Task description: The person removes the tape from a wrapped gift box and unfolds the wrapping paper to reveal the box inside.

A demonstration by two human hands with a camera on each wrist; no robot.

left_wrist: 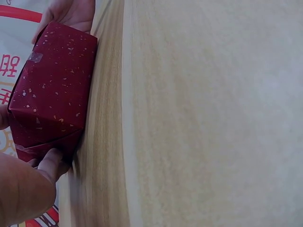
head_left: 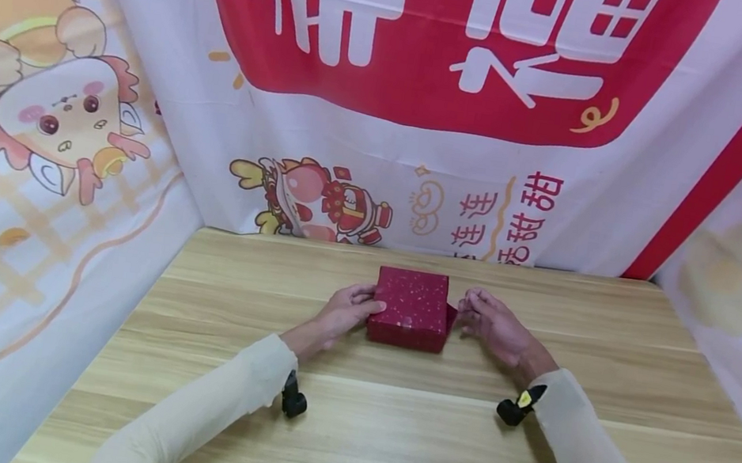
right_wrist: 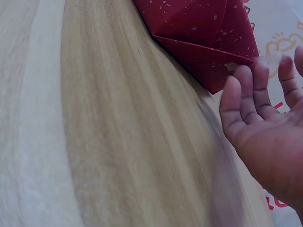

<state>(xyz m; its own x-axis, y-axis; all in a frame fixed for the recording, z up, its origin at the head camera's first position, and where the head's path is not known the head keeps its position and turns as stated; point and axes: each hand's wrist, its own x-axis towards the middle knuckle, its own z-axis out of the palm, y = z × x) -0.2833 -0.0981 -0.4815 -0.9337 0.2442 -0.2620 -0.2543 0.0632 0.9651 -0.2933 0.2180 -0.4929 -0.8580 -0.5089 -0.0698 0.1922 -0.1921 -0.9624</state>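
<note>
A dark red gift-wrapped box (head_left: 411,301) with pale flecks sits on the wooden table. My left hand (head_left: 350,310) grips its left end, thumb on the top edge; in the left wrist view its fingers (left_wrist: 51,163) press the folded end. At the opposite end, a pointed paper flap (right_wrist: 208,64) sticks out from the box. My right hand (right_wrist: 270,127) is beside that flap, its fingers bent. Between the flap's tip and the index finger and thumb runs what looks like a strip of clear tape (right_wrist: 271,59), faint in the right wrist view and seemingly pinched there.
The wooden table (head_left: 376,440) runs back to a printed cloth (head_left: 357,133) hanging behind it. More printed cloth hangs at the left and right sides. A piece of clear tape (left_wrist: 35,57) shows on the box's long side.
</note>
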